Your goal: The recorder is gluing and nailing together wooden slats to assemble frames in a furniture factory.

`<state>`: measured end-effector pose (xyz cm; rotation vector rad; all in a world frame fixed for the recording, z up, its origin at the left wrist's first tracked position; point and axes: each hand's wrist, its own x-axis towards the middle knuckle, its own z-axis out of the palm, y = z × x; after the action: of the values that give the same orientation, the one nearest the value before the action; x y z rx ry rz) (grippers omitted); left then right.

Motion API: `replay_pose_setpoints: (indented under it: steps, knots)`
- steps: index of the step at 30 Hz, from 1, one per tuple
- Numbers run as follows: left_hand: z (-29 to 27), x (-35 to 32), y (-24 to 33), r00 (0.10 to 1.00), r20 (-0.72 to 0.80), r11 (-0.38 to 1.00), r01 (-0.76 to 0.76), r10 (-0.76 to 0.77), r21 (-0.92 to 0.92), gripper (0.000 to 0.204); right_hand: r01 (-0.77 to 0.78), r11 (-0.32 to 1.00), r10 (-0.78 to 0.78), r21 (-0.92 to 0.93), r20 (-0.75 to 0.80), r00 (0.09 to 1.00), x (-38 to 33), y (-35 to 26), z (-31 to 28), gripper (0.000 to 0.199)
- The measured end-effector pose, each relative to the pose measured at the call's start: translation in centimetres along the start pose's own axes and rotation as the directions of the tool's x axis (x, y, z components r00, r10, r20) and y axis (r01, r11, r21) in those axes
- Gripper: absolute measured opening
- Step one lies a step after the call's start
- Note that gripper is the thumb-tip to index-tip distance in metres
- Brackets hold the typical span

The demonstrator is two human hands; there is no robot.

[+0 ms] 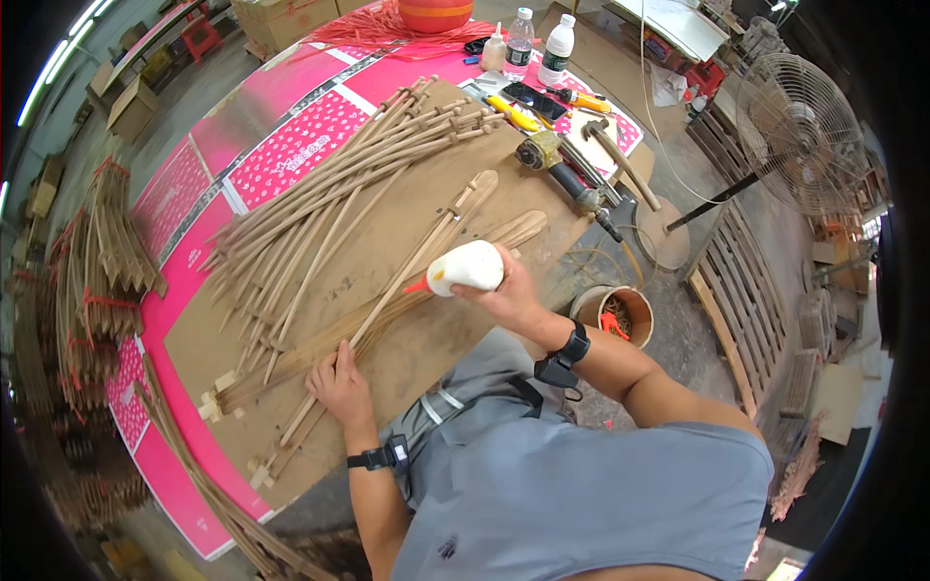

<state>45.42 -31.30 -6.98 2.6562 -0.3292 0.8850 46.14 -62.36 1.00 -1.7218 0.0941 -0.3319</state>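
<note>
A white squeeze bottle with a red nozzle (pixel 471 267) lies tilted in my right hand (pixel 514 296), its tip pointing left and down over long wooden pieces. My left hand (pixel 341 389) has its fingers bent around a thin wooden strip (pixel 395 283), low on the board near me. Beside it lie flat sword-like wooden pieces (pixel 518 229) with rounded ends, and another such piece (pixel 473 194) farther up. Small crosspieces (pixel 215 405) sit at their lower left ends. All rest on a brown board (pixel 407 360).
A heap of wooden sticks (pixel 320 189) covers the board's far left. Toward the far right are a power tool (pixel 567 179), a hammer (pixel 620 160) and bottles (pixel 557 48). A bucket (pixel 630 315), a standing fan (pixel 799 131) and a slatted pallet (pixel 741 290) are right of the table.
</note>
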Motion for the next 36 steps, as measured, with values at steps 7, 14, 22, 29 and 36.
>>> replay_pose_setpoints:
  steps: [7, 14, 22, 29, 36]
  knots:
    - [0.2, -0.3, 0.0, 1.0, 0.015, 1.0, 0.025, -0.025, -0.014, 0.031, 0.072, 0.994, -0.063, -0.084, 0.103, 0.993, -0.4, -0.5, 3.0, 0.05]
    - [0.3, -0.1, 0.2, 0.999, -0.019, 0.999, 0.038, -0.038, -0.008, 0.03, 0.126, 0.986, -0.113, -0.108, 0.112, 0.987, -0.2, 0.5, 4.2, 0.05]
    - [0.1, 0.0, 0.7, 0.998, -0.029, 0.999, 0.048, -0.049, -0.01, 0.027, 0.201, 0.966, -0.18, -0.162, 0.133, 0.975, -0.6, 0.4, 4.2, 0.05]
    - [-0.2, -0.2, 0.5, 0.998, -0.05, 0.999, 0.047, -0.048, -0.015, 0.027, 0.268, 0.933, -0.222, -0.241, 0.202, 0.954, -1.0, -0.6, 4.2, 0.05]
    - [0.5, 0.5, 0.5, 0.996, -0.036, 0.988, 0.072, -0.078, -0.136, 0.024, 0.022, 0.992, -0.057, 0.124, 0.29, 0.955, -2.5, -3.7, 5.4, 0.053]
